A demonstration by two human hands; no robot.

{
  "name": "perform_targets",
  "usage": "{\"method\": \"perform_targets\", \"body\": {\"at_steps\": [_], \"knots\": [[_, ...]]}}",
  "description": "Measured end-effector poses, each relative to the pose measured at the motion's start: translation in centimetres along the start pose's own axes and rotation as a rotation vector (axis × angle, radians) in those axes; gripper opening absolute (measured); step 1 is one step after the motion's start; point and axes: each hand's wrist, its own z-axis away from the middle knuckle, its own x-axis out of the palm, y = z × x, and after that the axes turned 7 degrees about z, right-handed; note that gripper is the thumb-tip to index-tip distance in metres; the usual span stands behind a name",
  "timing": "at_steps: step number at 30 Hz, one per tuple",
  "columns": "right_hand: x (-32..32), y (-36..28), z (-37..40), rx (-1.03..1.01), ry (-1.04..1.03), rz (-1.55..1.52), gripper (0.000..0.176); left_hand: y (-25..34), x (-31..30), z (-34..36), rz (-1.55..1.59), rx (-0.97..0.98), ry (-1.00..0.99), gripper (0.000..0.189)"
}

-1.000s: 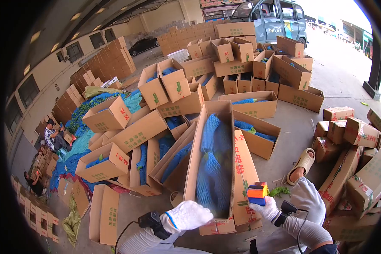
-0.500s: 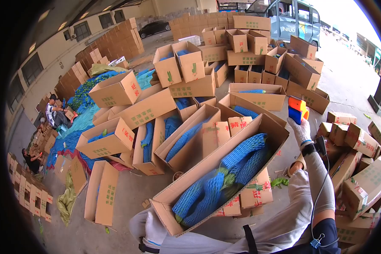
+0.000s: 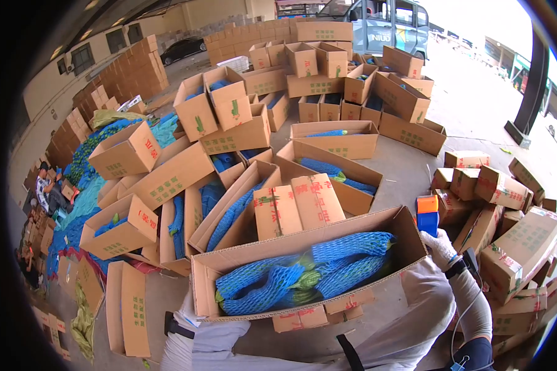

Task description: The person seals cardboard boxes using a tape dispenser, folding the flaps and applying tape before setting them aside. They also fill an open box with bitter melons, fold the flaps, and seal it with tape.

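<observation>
An open cardboard box lies across my lap area, on top of other cartons. Inside are long green gourds sleeved in blue foam netting, with leafy green ends near the middle. My right hand, in a white glove, is closed around an orange and blue tape dispenser just beyond the box's right end. At the box's left end is my gloved left hand, touching the cardboard. Its fingers are hidden by the box wall.
Two closed cartons stand just behind the box. Open boxes with blue-netted produce spread beyond, such as a long one. Taped cartons are heaped at right. A person sits far left by blue sheeting. A van is parked behind.
The open box has turned from a steep slant to nearly level across my view. My right hand has lowered with the tape dispenser. The view has swung to the right.
</observation>
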Motion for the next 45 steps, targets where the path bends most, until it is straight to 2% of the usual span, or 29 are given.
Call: {"method": "perform_targets", "body": {"at_steps": [2,3,4,6,8,11,12,13,16,20,21,22,24,25,26,27,28,29,30,32,34,35,36,38,39,40,42,43,45], "knots": [[-0.2,-2.4,2.8,-0.132,0.134,-0.213,0.045,1.9,0.1,-2.5,-0.054,-0.069,-0.009,0.066],[-2.1,-2.2,3.1,-0.135,0.132,-0.378,0.036,2.6,1.4,-3.0,-0.083,-0.004,0.054,0.059],[-4.9,0.1,2.2,-0.128,0.022,-0.553,0.055,2.7,2.8,-2.8,-0.319,0.250,0.139,0.038],[-6.6,1.0,0.4,-0.110,-0.055,-0.574,0.063,3.6,4.3,-2.6,-0.606,0.447,0.096,0.016],[-4.8,0.9,-2.5,0.045,-0.016,-0.524,0.079,4.3,5.7,-2.8,-0.830,0.532,0.119,0.009],[1.1,0.2,-5.3,0.004,-0.442,-0.369,0.078,5.5,6.0,-3.1,-1.201,0.622,0.105,0.007],[2.4,0.0,-5.8,0.001,-0.515,-0.370,0.077,6.0,6.8,-3.3,-1.334,0.639,0.083,0.006],[2.5,0.2,-6.3,0.024,-0.533,-0.350,0.076,6.2,7.6,-3.3,-1.383,0.677,0.066,0.005],[2.8,0.5,-6.4,0.038,-0.540,-0.391,0.077,7.2,11.3,-2.2,-1.604,0.578,0.070,0.005],[3.4,0.9,-4.6,-0.004,-0.516,-0.564,0.073,5.3,8.8,-2.3,-1.281,0.599,0.008,0.003],[3.6,1.3,-4.6,-0.024,-0.521,-0.569,0.069,3.8,10.3,-2.7,-1.365,0.728,0.070,0.002],[3.8,1.8,-4.8,-0.043,-0.527,-0.571,0.066,4.3,12.0,-2.0,-1.624,0.400,-0.095,0.005],[4.7,1.5,-4.7,-0.067,-0.469,-0.489,0.061,1.8,15.8,-3.3,-1.977,0.348,-0.582,0.009],[5.1,1.1,-4.4,-0.080,-0.466,-0.484,0.060,1.7,16.5,-3.9,-1.842,0.159,-0.553,0.015],[5.4,0.7,-4.1,-0.093,-0.466,-0.477,0.060,2.4,12.6,-6.0,-1.581,-0.068,-0.456,0.015],[5.9,-0.1,-3.2,-0.097,-0.400,-0.457,0.060,3.7,12.5,-6.2,-1.308,-0.231,-0.410,0.016],[5.4,0.5,-3.4,-0.107,-0.510,-0.421,0.058,4.9,12.8,-6.6,-1.037,-0.383,-0.362,0.019],[4.9,2.0,-4.6,-0.115,-0.591,-0.372,0.056,5.2,11.7,-6.9,-1.053,-0.397,-0.479,0.035],[5.0,1.6,-5.1,-0.126,-0.670,-0.322,0.054,4.9,14.2,-5.4,-1.381,-0.379,-0.543,0.044],[4.8,1.2,-4.0,-0.138,-0.569,-0.335,0.050,3.4,20.3,-1.5,-1.843,-0.035,-0.804,0.060],[4.9,0.9,-3.9,-0.137,-0.535,-0.386,0.050,0.1,22.9,1.1,-2.073,-0.022,-0.463,0.070],[4.7,1.6,-4.6,-0.115,-0.538,-0.394,0.052,-1.0,22.6,0.8,-2.101,0.147,-0.242,0.057],[4.8,0.9,-4.6,-0.076,-0.513,-0.354,0.052,-0.9,22.1,0.0,-2.019,0.327,-0.272,0.051],[5.2,-1.4,-4.3,-0.005,-0.464,-0.273,0.054,-0.3,21.9,-1.9,-2.144,0.379,-0.243,0.049],[6.1,-2.0,-4.7,-0.065,-0.410,-0.278,0.055,-0.7,20.8,-3.2,-2.113,0.426,-0.213,0.044],[6.4,-2.9,-5.2,-0.012,-0.371,-0.306,0.050,-1.6,19.2,-5.2,-2.078,0.488,-0.182,0.040],[6.0,-3.6,-7.9,-0.109,-0.270,-0.175,0.039,-3.7,16.4,-7.2,-2.133,0.791,-0.144,0.029],[5.1,-4.5,-8.1,-0.260,-0.107,-0.083,0.031,-4.1,16.2,-6.8,-2.111,0.828,-0.088,0.026],[2.8,-5.4,-8.1,-0.354,-0.143,-0.026,0.027,-5.4,16.9,-5.5,-2.110,0.912,0.027,0.025]]}}
